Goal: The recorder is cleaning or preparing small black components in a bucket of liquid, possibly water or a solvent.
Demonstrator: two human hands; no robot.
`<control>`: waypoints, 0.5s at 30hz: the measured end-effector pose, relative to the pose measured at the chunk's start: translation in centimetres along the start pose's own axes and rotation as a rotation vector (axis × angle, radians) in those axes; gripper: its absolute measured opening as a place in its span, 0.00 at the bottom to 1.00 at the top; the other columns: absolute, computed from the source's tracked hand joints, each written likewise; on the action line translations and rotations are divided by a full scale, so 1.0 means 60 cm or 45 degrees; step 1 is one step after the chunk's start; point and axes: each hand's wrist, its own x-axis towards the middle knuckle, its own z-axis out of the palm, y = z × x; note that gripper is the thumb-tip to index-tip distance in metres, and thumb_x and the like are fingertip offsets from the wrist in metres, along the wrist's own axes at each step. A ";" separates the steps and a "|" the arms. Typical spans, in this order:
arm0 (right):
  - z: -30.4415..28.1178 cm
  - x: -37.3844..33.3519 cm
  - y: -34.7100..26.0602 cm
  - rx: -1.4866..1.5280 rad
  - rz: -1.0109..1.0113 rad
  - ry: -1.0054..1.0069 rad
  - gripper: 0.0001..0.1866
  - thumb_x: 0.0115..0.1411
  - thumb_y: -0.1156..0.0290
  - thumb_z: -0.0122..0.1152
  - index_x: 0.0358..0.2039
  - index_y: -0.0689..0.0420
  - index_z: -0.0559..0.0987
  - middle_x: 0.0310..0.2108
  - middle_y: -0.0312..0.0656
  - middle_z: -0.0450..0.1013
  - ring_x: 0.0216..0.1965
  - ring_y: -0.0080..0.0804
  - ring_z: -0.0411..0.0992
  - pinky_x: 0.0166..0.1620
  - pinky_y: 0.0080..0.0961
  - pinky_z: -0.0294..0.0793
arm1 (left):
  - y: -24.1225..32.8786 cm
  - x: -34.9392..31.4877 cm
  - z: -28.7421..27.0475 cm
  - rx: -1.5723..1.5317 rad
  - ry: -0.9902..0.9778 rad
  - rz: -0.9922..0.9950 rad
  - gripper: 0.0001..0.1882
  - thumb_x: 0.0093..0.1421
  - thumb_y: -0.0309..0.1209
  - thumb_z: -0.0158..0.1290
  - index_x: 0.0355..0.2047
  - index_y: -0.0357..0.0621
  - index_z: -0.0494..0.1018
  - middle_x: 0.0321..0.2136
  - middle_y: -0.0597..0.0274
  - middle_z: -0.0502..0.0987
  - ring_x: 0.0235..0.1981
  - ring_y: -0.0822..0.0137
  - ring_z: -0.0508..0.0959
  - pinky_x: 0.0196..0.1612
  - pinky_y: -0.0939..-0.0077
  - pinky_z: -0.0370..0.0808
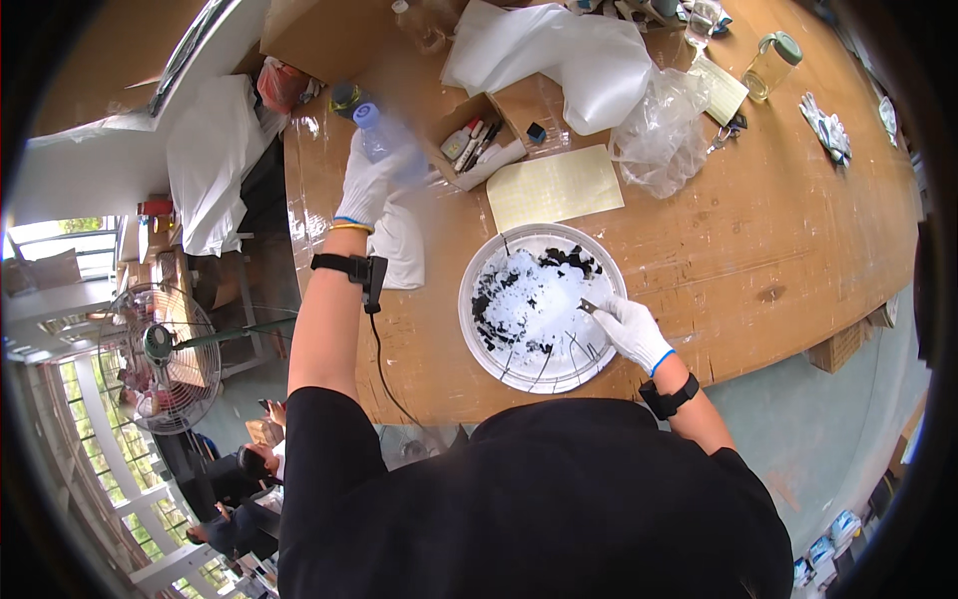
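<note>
My left hand point(366, 180), in a white glove, reaches to the far left of the table. Its fingers are closed around a translucent plastic bottle point(394, 146) with a blue cap, which looks slightly blurred. My right hand point(629, 331), also gloved, is over the right rim of a round white tray point(467, 344). Between its thumb and fingers is a small flat dark metal piece point(587, 305); its exact kind is hard to make out. White fluffy material point(529, 295), black scraps point(571, 262) and thin dark wires point(544, 367) lie in the tray.
Beyond the tray lies a yellowish paper sheet point(555, 188). A cardboard box point(477, 140) holds markers. Plastic bags point(659, 135), a lidded bottle point(770, 68) and gloves point(826, 130) lie farther off. A white cloth point(399, 250) is by my left forearm. A fan point(160, 344) and people are at the left.
</note>
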 end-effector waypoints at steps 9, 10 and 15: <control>-0.028 -0.001 -0.035 0.069 0.017 0.016 0.17 0.59 0.64 0.53 0.44 0.59 0.77 0.32 0.53 0.76 0.37 0.46 0.77 0.41 0.32 0.74 | -0.095 0.309 0.041 0.016 0.359 0.046 0.32 0.50 0.23 0.63 0.54 0.50 0.60 0.44 0.61 0.71 0.45 0.62 0.73 0.42 0.59 0.74; -0.032 0.002 -0.034 0.027 0.111 -0.015 0.16 0.59 0.64 0.53 0.44 0.59 0.77 0.33 0.53 0.77 0.37 0.46 0.77 0.42 0.32 0.74 | -0.103 0.332 0.050 0.028 0.451 -0.012 0.32 0.50 0.23 0.63 0.53 0.50 0.60 0.43 0.61 0.71 0.43 0.62 0.74 0.39 0.59 0.75; -0.040 0.008 -0.046 0.045 0.088 0.037 0.15 0.58 0.64 0.54 0.42 0.58 0.78 0.31 0.53 0.76 0.34 0.46 0.77 0.40 0.32 0.74 | -0.161 0.416 0.065 -0.051 0.638 0.036 0.34 0.49 0.22 0.63 0.54 0.50 0.60 0.42 0.62 0.72 0.38 0.63 0.75 0.29 0.65 0.75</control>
